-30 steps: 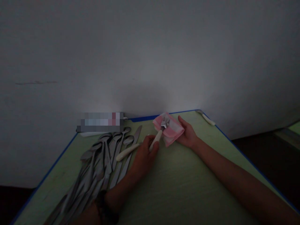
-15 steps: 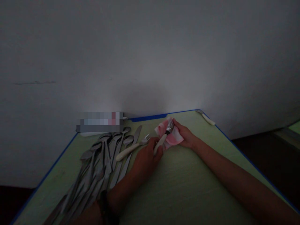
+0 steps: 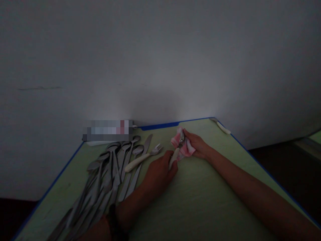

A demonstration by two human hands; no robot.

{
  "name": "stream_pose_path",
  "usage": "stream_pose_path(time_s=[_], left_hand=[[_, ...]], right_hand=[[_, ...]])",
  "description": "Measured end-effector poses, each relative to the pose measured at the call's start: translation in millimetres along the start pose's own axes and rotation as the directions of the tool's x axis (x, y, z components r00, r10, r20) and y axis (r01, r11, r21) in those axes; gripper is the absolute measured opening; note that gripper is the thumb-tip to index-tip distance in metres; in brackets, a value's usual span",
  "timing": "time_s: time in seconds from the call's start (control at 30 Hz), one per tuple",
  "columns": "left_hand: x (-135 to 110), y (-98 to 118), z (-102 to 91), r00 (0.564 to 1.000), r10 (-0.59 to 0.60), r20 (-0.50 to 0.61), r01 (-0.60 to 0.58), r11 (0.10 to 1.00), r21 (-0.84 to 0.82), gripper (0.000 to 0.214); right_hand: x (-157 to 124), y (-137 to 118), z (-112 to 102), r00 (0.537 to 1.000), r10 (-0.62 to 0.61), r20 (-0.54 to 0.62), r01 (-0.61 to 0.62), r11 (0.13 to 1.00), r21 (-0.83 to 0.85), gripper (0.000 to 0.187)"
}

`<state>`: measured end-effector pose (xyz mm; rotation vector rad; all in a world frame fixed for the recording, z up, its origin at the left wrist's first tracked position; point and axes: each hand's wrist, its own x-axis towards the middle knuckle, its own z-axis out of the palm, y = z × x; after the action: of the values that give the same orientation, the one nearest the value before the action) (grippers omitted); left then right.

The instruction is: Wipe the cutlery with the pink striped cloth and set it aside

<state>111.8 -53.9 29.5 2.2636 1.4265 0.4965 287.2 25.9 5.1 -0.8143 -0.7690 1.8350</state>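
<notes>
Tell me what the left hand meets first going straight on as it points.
Likely the pink cloth in the right hand: the left hand points along the white-handled utensil it grips, straight into it. Dim picture.

**Soft cloth, dull steel**

The cloth (image 3: 187, 149) in my right hand (image 3: 198, 146) is soft woven fabric. My left hand (image 3: 160, 172) grips a fork (image 3: 175, 156) with a smooth, plastic-looking cream handle and a metal head. The cutlery pile (image 3: 110, 174) is dull-sheened metal. The table (image 3: 200, 197) is matt and faintly grained.

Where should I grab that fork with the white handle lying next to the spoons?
Grab the fork by its thick white handle, reaching down from above. The handle lies across the knives, nearer you, and the pointy prongs face away toward the wall.
</notes>
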Motion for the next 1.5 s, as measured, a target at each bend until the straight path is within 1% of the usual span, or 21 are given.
stream_pose_path(time_s=[0.1, 0.2, 0.33, 0.4, 0.53, 0.73, 0.87, 1.1, 1.23, 1.33, 1.43, 1.5], left_hand=[[-0.2, -0.6, 0.4, 1.0, 0.004, 0.005, -0.004, 1.0, 0.006, 0.028], [0.3, -1.0, 0.2, 1.0, 0.003, 0.014, -0.003, 1.0, -0.001, 0.028], [1.2, -1.0, -0.4, 1.0, 0.004, 0.022, -0.004, 1.0, -0.008, 0.029], [1.1, -1.3, 0.0, 1.0, 0.007, 0.019, -0.007, 1.0, -0.005, 0.029], [0.4, -2.7, 1.6, 0.999, 0.031, 0.008, -0.031, 1.0, -0.006, 0.028], [-0.4, -2.5, 1.0, 0.999, 0.033, 0.012, -0.033, 0.999, 0.019, 0.026], [-0.6, -1.4, 0.8, 0.999, 0.036, 0.021, -0.037, 0.999, 0.036, 0.024], [-0.6, -3.5, 3.1, 0.998, 0.064, 0.02, -0.065, 0.997, 0.033, 0.021], [-0.6, -2.5, 2.0, 0.998, 0.053, 0.027, -0.054, 0.998, 0.029, 0.02], [-0.6, -1.7, 1.6, 0.999, 0.045, 0.023, -0.045, 0.999, 0.0, 0.021], [-0.7, -2.0, 2.5, 0.999, 0.031, 0.011, -0.031, 0.997, -0.075, 0.023], [-0.8, -2.7, 3.5, 1.0, 0.004, 0.004, -0.004, 0.992, -0.126, 0.034]], right_hand=[[0.9, 0.3, -0.1, 1.0, -0.001, -0.016, 0.001, 1.0, 0.024, 0.026], [-0.5, -1.0, 2.7, 0.999, 0.027, -0.038, -0.025, 0.998, 0.054, 0.025], [-4.2, -3.3, 7.4, 0.996, 0.082, -0.019, -0.08, 0.992, 0.101, 0.032], [-4.8, -3.3, 7.1, 0.998, 0.056, -0.021, -0.055, 0.996, 0.07, 0.031], [-3.2, -1.5, 3.1, 1.0, -0.012, 0.001, 0.012, 1.0, -0.012, 0.024], [-1.4, -0.5, 1.7, 0.996, -0.08, 0.028, 0.081, 0.996, -0.023, 0.016], [-0.9, 0.2, 0.1, 0.995, -0.033, 0.09, 0.039, 0.997, -0.064, 0.018], [-0.2, 0.0, -2.4, 0.993, 0.037, 0.114, -0.028, 0.996, -0.083, 0.026], [-1.0, -1.2, -2.3, 0.985, 0.08, 0.152, -0.062, 0.991, -0.12, 0.033], [-1.0, -0.8, -1.6, 0.99, 0.058, 0.125, -0.047, 0.995, -0.09, 0.031], [-0.9, -0.3, -0.5, 0.995, 0.022, 0.101, -0.016, 0.998, -0.064, 0.027], [-1.1, -0.5, 0.5, 0.994, 0.018, 0.105, -0.01, 0.997, -0.075, 0.031]])
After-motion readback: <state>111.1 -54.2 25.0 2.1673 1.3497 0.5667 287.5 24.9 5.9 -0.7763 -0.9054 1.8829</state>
